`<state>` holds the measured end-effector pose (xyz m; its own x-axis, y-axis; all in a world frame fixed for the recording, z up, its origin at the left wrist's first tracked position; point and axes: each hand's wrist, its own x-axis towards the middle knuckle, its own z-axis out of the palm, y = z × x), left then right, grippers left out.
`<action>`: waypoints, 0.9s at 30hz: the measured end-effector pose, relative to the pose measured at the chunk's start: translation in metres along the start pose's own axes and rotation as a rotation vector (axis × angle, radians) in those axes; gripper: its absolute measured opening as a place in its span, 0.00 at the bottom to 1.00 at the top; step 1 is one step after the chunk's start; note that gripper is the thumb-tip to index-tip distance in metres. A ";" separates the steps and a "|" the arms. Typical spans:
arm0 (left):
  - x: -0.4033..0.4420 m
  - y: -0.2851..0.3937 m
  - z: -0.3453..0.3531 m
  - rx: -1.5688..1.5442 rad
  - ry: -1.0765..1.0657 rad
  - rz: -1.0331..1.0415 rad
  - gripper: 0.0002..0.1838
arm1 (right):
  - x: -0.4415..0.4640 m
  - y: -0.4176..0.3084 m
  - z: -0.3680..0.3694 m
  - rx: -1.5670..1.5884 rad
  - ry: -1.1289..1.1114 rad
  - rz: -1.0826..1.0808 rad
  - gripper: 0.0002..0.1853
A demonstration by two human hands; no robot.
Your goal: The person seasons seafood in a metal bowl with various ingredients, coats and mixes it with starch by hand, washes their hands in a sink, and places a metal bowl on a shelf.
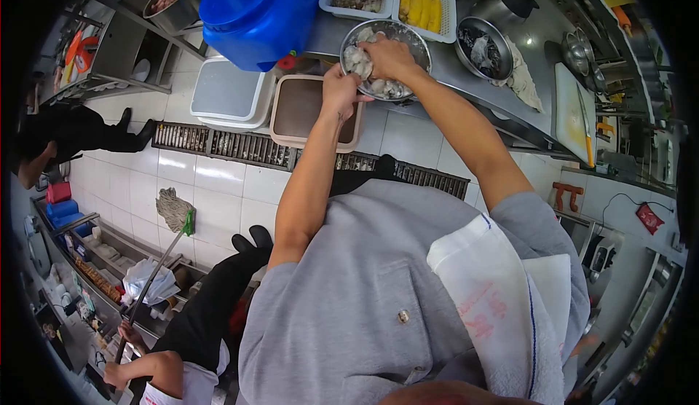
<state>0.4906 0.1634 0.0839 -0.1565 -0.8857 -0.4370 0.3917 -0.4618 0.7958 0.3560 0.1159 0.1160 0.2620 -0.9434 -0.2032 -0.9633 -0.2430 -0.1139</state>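
A round metal bowl (pixel 424 49) at the edge of the steel counter holds pale, wet, greyish food pieces (pixel 357 63), whose kind I cannot make out. My left hand (pixel 341 90) is closed on the bowl's near left rim. Inside the bowl, my right hand (pixel 392 58) has its fingers curled into the pieces, with the fingertips partly hidden. Beyond the bowl stand a white basket of yellow pieces (pixel 420 6) and another white basket (pixel 357 1) with a dish on it. To the right is a metal bowl (pixel 483 48) with dark contents.
A blue plastic container (pixel 255 19) stands left of the bowl, above lidded bins (pixel 231 92). A knife (pixel 585 124) lies on a white cutting board (pixel 571 106). A floor drain grate (pixel 226 146) crosses the tiles. One person holds a mop (pixel 175 212); another person's legs (pixel 109 128) show at left.
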 end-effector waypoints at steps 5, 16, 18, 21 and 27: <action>-0.002 -0.007 0.000 0.048 0.068 0.009 0.14 | 0.001 0.012 -0.003 -0.067 0.102 -0.144 0.28; 0.002 -0.008 -0.001 0.054 0.044 -0.005 0.13 | -0.004 0.035 -0.044 0.263 0.024 -0.380 0.26; 0.002 -0.008 -0.003 0.058 0.049 0.000 0.13 | -0.006 0.043 -0.047 0.253 -0.079 -0.453 0.35; 0.004 -0.006 -0.003 0.057 0.036 -0.014 0.14 | -0.024 0.046 -0.022 -0.107 -0.160 -0.418 0.51; 0.004 -0.001 -0.001 0.057 0.012 -0.017 0.16 | -0.014 0.040 0.014 0.000 0.104 -0.303 0.35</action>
<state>0.4901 0.1608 0.0812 -0.1519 -0.8774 -0.4550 0.3370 -0.4787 0.8107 0.3149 0.1222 0.1008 0.5296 -0.8462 -0.0598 -0.8424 -0.5163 -0.1542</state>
